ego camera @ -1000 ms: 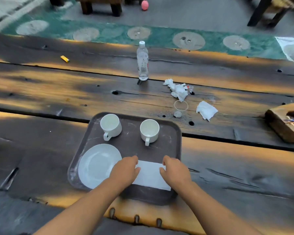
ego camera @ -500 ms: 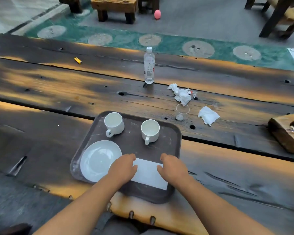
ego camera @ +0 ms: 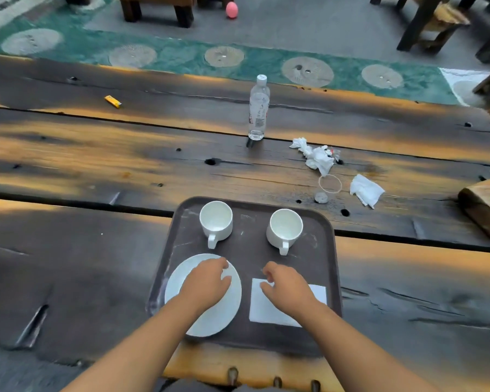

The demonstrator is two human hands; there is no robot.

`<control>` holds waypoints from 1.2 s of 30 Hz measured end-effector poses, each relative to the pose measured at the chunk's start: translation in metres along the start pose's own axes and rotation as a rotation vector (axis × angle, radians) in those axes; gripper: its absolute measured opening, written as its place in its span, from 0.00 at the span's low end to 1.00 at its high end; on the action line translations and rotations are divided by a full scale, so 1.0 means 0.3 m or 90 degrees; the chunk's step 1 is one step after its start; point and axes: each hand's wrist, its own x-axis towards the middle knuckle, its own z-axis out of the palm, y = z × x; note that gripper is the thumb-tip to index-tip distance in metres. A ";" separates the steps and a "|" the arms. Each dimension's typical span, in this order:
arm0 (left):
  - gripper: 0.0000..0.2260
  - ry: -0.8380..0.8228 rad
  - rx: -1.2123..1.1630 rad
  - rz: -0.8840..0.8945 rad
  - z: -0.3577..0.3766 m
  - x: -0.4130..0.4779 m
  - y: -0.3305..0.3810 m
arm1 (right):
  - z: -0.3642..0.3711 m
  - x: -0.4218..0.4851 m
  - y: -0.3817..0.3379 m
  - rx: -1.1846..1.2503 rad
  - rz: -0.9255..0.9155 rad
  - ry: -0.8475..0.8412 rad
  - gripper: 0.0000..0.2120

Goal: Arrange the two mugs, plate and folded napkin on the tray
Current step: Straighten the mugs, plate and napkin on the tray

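A dark brown tray (ego camera: 249, 339) lies at the table's near edge. Two empty white mugs stand at its far side, one on the left (ego camera: 216, 220) and one on the right (ego camera: 285, 228), handles toward me. A white plate (ego camera: 222, 315) fills the near left corner. A folded white napkin (ego camera: 262, 308) lies flat at the near right. My left hand (ego camera: 205, 282) hovers over the plate with fingers loosely curled and holds nothing. My right hand (ego camera: 287, 285) is above the napkin's far edge, fingers bent, gripping nothing.
Beyond the tray stand a clear water bottle (ego camera: 258, 108), crumpled tissues (ego camera: 317, 155), another tissue (ego camera: 365, 190) and a clear cup (ego camera: 327, 188) on its side. A yellow lighter (ego camera: 113, 101) lies far left. A wooden block (ego camera: 484, 205) sits at the right edge.
Both hands have come off the napkin; the left has shifted left over the plate, the right has lifted. The napkin now lies fully uncovered at the tray's near right.
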 end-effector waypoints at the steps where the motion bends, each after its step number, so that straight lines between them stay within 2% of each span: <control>1: 0.15 -0.004 -0.010 -0.007 -0.013 0.006 -0.037 | 0.011 0.016 -0.025 0.004 0.005 -0.001 0.15; 9: 0.09 -0.024 -0.066 -0.062 -0.149 0.074 -0.269 | 0.027 0.132 -0.185 0.102 0.054 0.024 0.13; 16: 0.08 -0.006 -0.188 -0.070 -0.194 0.178 -0.298 | -0.018 0.237 -0.258 0.206 0.052 0.083 0.16; 21: 0.19 -0.023 -0.231 -0.038 -0.186 0.254 -0.270 | -0.026 0.290 -0.254 0.256 0.040 0.099 0.18; 27: 0.30 -0.060 -0.311 -0.002 -0.181 0.319 -0.249 | -0.036 0.330 -0.271 0.411 -0.011 0.054 0.33; 31: 0.33 -0.087 -0.357 0.014 -0.175 0.342 -0.248 | -0.029 0.352 -0.278 0.453 -0.017 0.022 0.37; 36: 0.32 -0.093 -0.390 0.047 -0.168 0.351 -0.235 | -0.026 0.363 -0.275 0.482 -0.016 0.011 0.34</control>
